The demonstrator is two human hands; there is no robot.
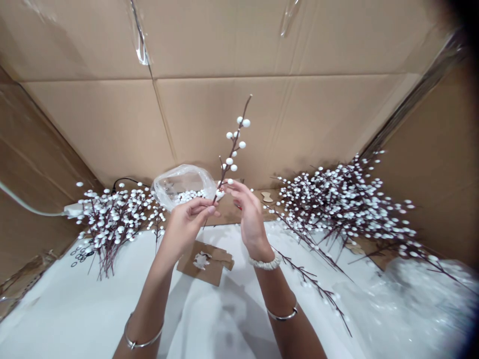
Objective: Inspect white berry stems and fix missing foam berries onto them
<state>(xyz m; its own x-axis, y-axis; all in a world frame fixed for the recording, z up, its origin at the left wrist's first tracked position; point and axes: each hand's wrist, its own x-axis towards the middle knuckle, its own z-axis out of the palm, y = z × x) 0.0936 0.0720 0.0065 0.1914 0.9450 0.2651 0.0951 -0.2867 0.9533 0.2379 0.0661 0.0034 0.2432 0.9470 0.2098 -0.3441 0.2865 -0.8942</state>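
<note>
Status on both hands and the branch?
Left hand pinching berry branch near its lower end; right hand at its lower berries, grip unclear. Branch held tilted, above cardboard piece. Nothing visibly blocking the hands.

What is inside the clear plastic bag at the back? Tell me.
The clear plastic bag holds many loose white berries, seen through its opening and film. The left hand covers its lower right part, so what lies there cannot be seen.

Diffuse light fell evenly, leaving soft shadows on the white tabletop (75, 314); glare streaked the plastic sheeting (407, 309), wide-angle distortion bent the edges, and blackness swallowed the upper right corner.
</note>
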